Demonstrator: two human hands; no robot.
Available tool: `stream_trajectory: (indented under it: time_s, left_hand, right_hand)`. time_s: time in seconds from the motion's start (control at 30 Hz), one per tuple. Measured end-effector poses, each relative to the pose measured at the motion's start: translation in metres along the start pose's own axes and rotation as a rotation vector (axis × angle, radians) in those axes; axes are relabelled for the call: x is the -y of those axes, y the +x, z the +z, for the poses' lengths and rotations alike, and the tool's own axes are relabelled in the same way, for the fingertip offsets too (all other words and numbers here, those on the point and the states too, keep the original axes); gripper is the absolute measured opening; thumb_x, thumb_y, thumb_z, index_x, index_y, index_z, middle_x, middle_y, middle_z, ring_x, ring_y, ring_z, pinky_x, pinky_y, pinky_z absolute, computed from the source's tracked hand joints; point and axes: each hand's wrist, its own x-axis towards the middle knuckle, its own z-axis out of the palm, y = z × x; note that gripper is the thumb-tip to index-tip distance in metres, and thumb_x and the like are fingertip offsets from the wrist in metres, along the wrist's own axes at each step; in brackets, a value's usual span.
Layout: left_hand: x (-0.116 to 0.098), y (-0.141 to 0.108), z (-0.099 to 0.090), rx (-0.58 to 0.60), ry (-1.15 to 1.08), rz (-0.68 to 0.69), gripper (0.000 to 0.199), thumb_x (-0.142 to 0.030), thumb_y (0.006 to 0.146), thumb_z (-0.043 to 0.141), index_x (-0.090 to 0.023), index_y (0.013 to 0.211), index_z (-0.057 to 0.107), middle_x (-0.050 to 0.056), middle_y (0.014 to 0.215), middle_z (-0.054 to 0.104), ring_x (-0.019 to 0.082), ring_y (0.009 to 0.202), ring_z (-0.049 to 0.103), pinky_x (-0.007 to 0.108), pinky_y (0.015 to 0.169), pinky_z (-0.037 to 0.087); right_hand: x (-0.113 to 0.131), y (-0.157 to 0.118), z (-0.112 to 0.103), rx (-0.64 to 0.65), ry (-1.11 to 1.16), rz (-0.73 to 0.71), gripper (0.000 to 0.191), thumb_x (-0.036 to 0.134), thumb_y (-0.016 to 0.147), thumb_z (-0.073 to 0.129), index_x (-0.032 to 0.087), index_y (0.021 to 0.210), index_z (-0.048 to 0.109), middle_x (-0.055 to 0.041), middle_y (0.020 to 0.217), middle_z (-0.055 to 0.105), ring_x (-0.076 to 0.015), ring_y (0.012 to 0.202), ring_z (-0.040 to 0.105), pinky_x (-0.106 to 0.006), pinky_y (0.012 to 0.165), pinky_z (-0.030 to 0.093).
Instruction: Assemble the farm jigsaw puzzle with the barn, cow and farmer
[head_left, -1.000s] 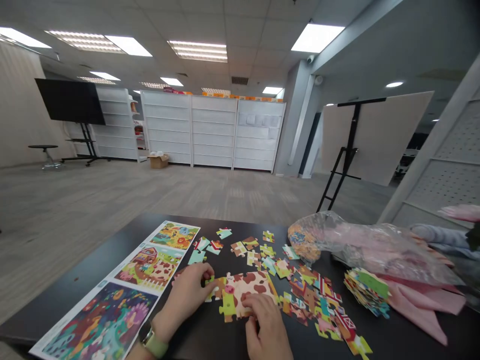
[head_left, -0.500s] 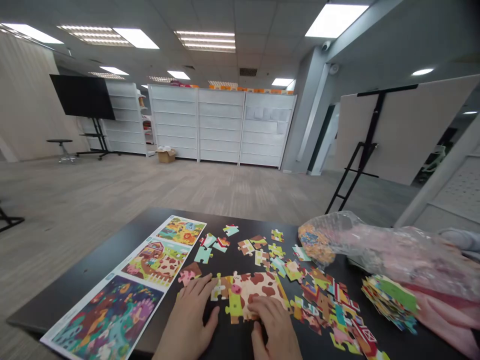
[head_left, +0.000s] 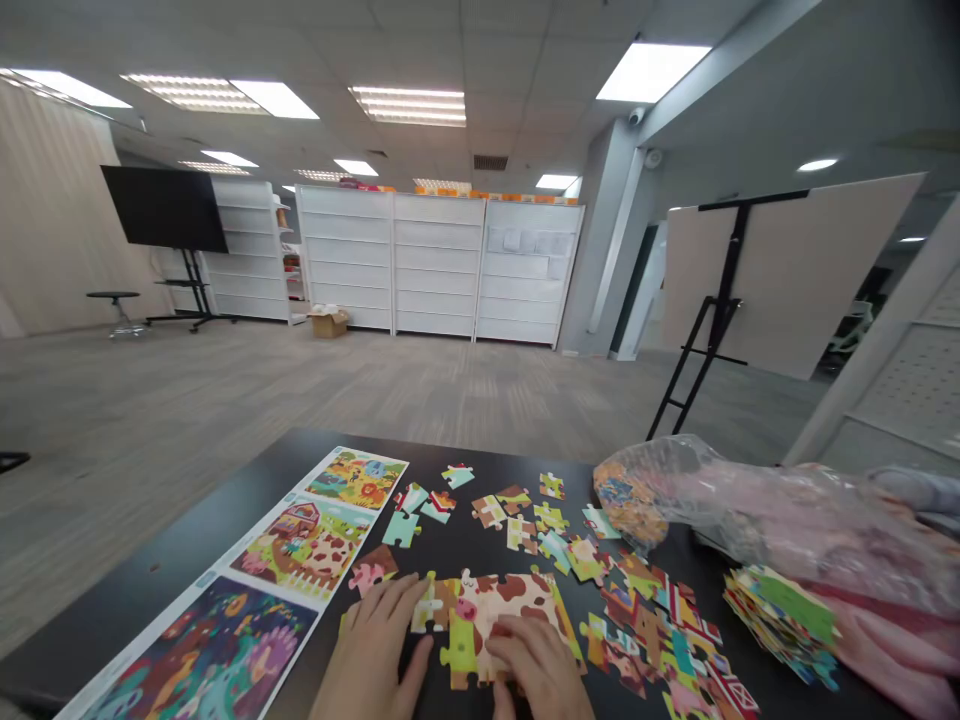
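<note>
Joined puzzle pieces showing a spotted cow lie on the black table in front of me. My right hand rests its curled fingertips on their lower edge; whether it grips a piece cannot be made out. My left hand lies to the left, thumb apart from the fingers, its fingertips beside a green and brown piece. A pink and brown piece is just beyond the left fingertips. Loose pieces are scattered behind the cow, and a pile spreads to its right.
A printed picture sheet lies at the left. On the right are a stack of pieces, a clear plastic bag and pink cloth. An easel stands behind the table.
The view has tilted up slightly, so the table things appear lower. The hands have barely moved over the table; the right fingers still rest on the cow pieces.
</note>
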Motion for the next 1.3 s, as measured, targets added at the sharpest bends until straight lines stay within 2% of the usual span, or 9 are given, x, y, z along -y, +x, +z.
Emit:
stream_trajectory:
  time_s: [0.17,0.33,0.4,0.47,0.53,0.67,0.77,0.97,1.3]
  left_hand:
    - [-0.004,0.0,-0.011,-0.134,-0.308,-0.016,0.038,-0.032,0.089,0.062,-0.03,0.126,0.069,0.01,0.132,0.068,0.035,0.126,0.06,0.054,0.105,0.048]
    - [0.025,-0.003,-0.058,-0.871,-1.149,-0.228,0.02,-0.033,0.089,0.062,-0.029,0.109,0.065,0.002,0.128,0.067,0.024,0.123,0.062,0.039,0.107,0.049]
    - [0.04,-0.007,-0.075,-0.982,-1.309,-0.291,0.016,-0.031,0.085,0.066,-0.028,0.101,0.066,-0.001,0.118,0.07,0.02,0.114,0.065,0.031,0.099,0.052]
    - [0.047,-0.01,-0.081,-0.891,-1.242,-0.309,0.015,-0.032,0.083,0.069,-0.026,0.097,0.067,-0.001,0.107,0.071,0.019,0.106,0.066,0.028,0.091,0.054]
    - [0.044,-0.011,-0.078,-0.639,-1.018,-0.269,0.016,-0.033,0.085,0.068,-0.025,0.098,0.068,0.002,0.102,0.072,0.021,0.101,0.067,0.031,0.088,0.054]
    - [0.011,0.002,-0.057,-0.037,-0.429,-0.043,0.042,-0.025,0.083,0.068,-0.026,0.126,0.064,0.008,0.136,0.065,0.03,0.128,0.056,0.047,0.111,0.043]
    - [-0.011,0.019,-0.046,0.187,-0.157,0.107,0.066,-0.022,0.077,0.074,-0.027,0.141,0.057,0.008,0.146,0.059,0.031,0.137,0.05,0.047,0.118,0.036]
    - [-0.012,0.047,-0.054,0.225,-0.056,0.189,0.06,-0.02,0.069,0.075,-0.025,0.129,0.067,0.009,0.124,0.071,0.034,0.114,0.064,0.046,0.102,0.048]
    - [0.02,0.096,-0.059,0.121,-0.062,0.166,0.045,-0.025,0.089,0.066,-0.026,0.133,0.063,0.007,0.142,0.063,0.028,0.133,0.055,0.041,0.116,0.04]
  right_hand:
    - [0.0,0.005,-0.009,0.076,-0.07,-0.104,0.044,0.018,0.07,0.067,0.033,0.11,0.072,-0.0011,0.119,0.076,-0.0285,0.104,0.074,-0.035,0.082,0.059]
    - [0.001,0.007,-0.015,0.083,-0.07,-0.094,0.033,0.024,0.078,0.07,0.031,0.111,0.072,-0.0022,0.117,0.077,-0.0269,0.104,0.074,-0.036,0.084,0.059]
    - [0.001,0.006,-0.014,0.079,-0.076,-0.102,0.031,0.025,0.08,0.07,0.03,0.111,0.072,-0.0029,0.116,0.077,-0.0269,0.104,0.074,-0.036,0.084,0.059]
    - [0.0,0.007,-0.012,0.076,-0.083,-0.12,0.031,0.026,0.08,0.07,0.03,0.111,0.072,-0.0028,0.116,0.077,-0.0265,0.103,0.074,-0.036,0.082,0.06]
    - [0.0,0.007,-0.011,0.074,-0.09,-0.135,0.032,0.025,0.08,0.07,0.029,0.112,0.072,-0.0024,0.116,0.077,-0.026,0.102,0.074,-0.035,0.081,0.06]
    - [0.0,0.008,-0.013,0.075,-0.088,-0.133,0.033,0.025,0.081,0.07,0.029,0.113,0.071,-0.0026,0.116,0.077,-0.026,0.103,0.074,-0.035,0.083,0.06]
    - [0.0,0.009,-0.015,0.071,-0.069,-0.127,0.033,0.023,0.081,0.069,0.029,0.113,0.071,-0.0026,0.116,0.077,-0.0259,0.103,0.074,-0.035,0.082,0.06]
    - [0.002,0.007,-0.011,0.066,-0.018,-0.094,0.036,0.019,0.076,0.066,0.03,0.11,0.071,-0.0013,0.112,0.078,-0.0249,0.1,0.073,-0.033,0.081,0.058]
    - [-0.004,0.004,-0.003,0.066,-0.015,-0.047,0.037,0.018,0.074,0.07,0.034,0.108,0.071,0.004,0.114,0.077,-0.0225,0.103,0.072,-0.028,0.082,0.055]
